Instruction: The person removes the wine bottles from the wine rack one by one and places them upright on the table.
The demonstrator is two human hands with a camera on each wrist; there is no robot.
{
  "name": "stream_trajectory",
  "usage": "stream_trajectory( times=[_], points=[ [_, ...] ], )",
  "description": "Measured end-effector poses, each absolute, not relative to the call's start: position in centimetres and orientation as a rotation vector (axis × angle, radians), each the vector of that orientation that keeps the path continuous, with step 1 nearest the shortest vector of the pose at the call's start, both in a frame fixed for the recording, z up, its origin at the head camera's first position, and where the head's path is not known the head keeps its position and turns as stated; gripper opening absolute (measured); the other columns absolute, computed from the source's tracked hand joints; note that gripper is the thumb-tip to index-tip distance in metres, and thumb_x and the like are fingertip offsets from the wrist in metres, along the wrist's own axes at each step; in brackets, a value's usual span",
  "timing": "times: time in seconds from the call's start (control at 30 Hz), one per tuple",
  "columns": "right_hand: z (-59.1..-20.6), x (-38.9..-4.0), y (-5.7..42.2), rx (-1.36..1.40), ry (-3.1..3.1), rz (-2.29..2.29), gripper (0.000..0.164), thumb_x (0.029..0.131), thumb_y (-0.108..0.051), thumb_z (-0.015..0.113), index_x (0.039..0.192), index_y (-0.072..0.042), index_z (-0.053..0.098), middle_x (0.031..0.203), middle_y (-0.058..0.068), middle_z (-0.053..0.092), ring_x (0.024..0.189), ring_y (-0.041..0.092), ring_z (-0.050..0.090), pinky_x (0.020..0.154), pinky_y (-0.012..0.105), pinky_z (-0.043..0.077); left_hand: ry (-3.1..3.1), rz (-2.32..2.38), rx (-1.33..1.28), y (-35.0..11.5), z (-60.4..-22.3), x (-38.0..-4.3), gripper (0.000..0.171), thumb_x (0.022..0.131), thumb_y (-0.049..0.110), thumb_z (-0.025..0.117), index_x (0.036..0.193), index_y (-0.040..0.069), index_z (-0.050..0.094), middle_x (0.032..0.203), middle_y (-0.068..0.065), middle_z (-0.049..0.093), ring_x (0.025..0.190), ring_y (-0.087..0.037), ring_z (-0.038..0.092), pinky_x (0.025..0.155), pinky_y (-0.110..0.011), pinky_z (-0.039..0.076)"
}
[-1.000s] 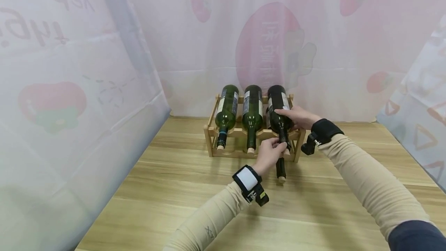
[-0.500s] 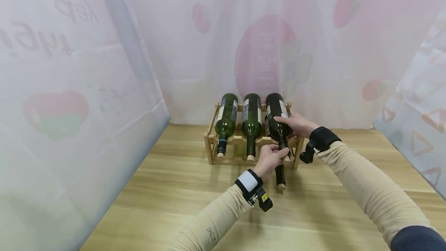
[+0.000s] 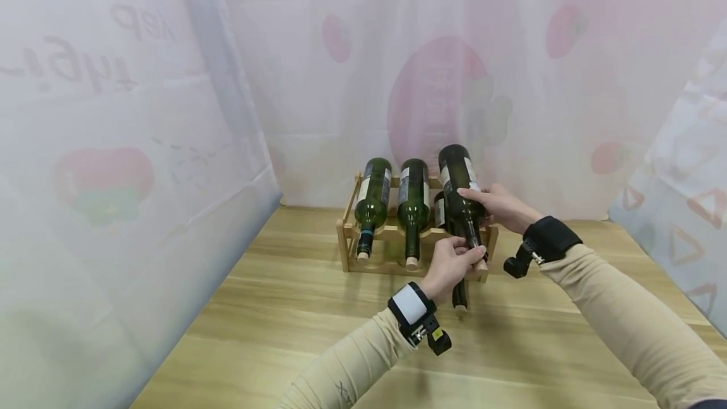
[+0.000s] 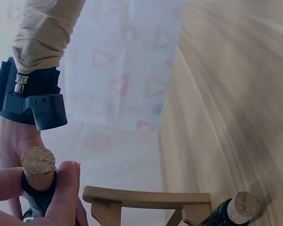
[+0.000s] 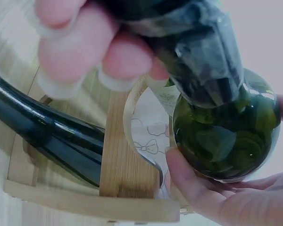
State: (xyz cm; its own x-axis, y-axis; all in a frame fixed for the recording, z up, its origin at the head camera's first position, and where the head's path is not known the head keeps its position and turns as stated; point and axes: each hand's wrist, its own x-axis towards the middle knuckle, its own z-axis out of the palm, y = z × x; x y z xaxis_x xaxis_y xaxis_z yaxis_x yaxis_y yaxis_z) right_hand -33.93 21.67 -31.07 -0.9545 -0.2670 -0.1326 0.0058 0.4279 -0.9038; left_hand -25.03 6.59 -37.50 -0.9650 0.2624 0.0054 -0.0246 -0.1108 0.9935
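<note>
Both hands hold a dark green wine bottle (image 3: 453,166) over the right end of the wooden wine rack (image 3: 343,248). It slants, with its base up at the back and its corked neck toward the front. My left hand (image 3: 449,268) pinches the neck just behind the cork (image 4: 38,162). Around the body curls my right hand (image 3: 507,208), its thumb on top near the shoulder. Below, another wine bottle (image 3: 459,296) lies in the lower tier, its corked neck sticking out in front. The right wrist view shows that lower bottle's neck (image 5: 47,127) beside the rack's rail (image 5: 127,165).
Two more green bottles, a left one (image 3: 373,191) and a middle one (image 3: 413,194), lie in the rack's upper tier with corks forward. The rack stands on a wood-grain table (image 3: 272,308) near a printed cloth (image 3: 318,112) behind it.
The held bottle has risen off the rack's upper tier and shifted slightly right, both hands moving with it. More of the lower bottle now shows beneath it. The head view has shifted a little.
</note>
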Motion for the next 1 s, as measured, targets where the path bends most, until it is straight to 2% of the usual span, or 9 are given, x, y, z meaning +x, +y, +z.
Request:
stream_trajectory(
  times=[0.2,0.33,0.47,0.73,1.0],
  points=[
    [-31.0,-33.3,22.6,-0.213,2.423,-1.527,0.053,0.097,-0.047,0.052,0.105,0.006,0.057,0.075,-0.003,0.059,0.069,0.01,0.055,0.072,0.028,0.052,1.916,2.213,0.267,7.2,-37.2,-24.2,0.025,0.093,0.014,0.064,0.113,-0.001,0.062,0.097,-0.018,0.073,0.078,-0.015,0.07,0.077,-0.032,0.058],
    [-30.6,-33.1,23.0,-0.241,2.434,-1.518,0.055,0.097,-0.047,0.051,0.107,0.007,0.056,0.075,-0.003,0.061,0.069,0.01,0.056,0.072,0.028,0.052,1.93,2.209,0.289,7.5,-36.7,-23.8,0.023,0.093,0.015,0.065,0.11,0.0,0.062,0.094,-0.018,0.073,0.068,-0.008,0.064,0.066,-0.024,0.053],
    [-30.1,-32.8,23.1,-0.262,2.444,-1.508,0.059,0.097,-0.048,0.051,0.112,0.008,0.054,0.079,-0.003,0.062,0.071,0.01,0.058,0.074,0.03,0.054,1.885,2.235,0.301,7.8,-36.1,-23.5,0.021,0.092,0.014,0.066,0.108,0.001,0.062,0.093,-0.02,0.073,0.066,-0.008,0.064,0.06,-0.019,0.048],
    [-29.3,-32.5,23.4,-0.271,2.436,-1.513,0.058,0.097,-0.047,0.052,0.112,0.008,0.054,0.077,-0.004,0.064,0.07,0.008,0.06,0.074,0.03,0.056,1.844,2.263,0.292,8.4,-35.2,-23.2,0.023,0.091,0.011,0.066,0.109,-0.002,0.061,0.096,-0.02,0.072,0.079,-0.019,0.072,0.075,-0.029,0.059],
    [-29.2,-32.3,24.2,-0.247,2.454,-1.511,0.06,0.097,-0.047,0.052,0.117,0.01,0.051,0.081,-0.003,0.064,0.072,0.007,0.061,0.073,0.03,0.056,1.84,2.257,0.299,9.2,-35.0,-23.0,0.021,0.091,0.009,0.066,0.107,-0.002,0.059,0.095,-0.021,0.072,0.085,-0.026,0.072,0.075,-0.03,0.059]
  ],
)
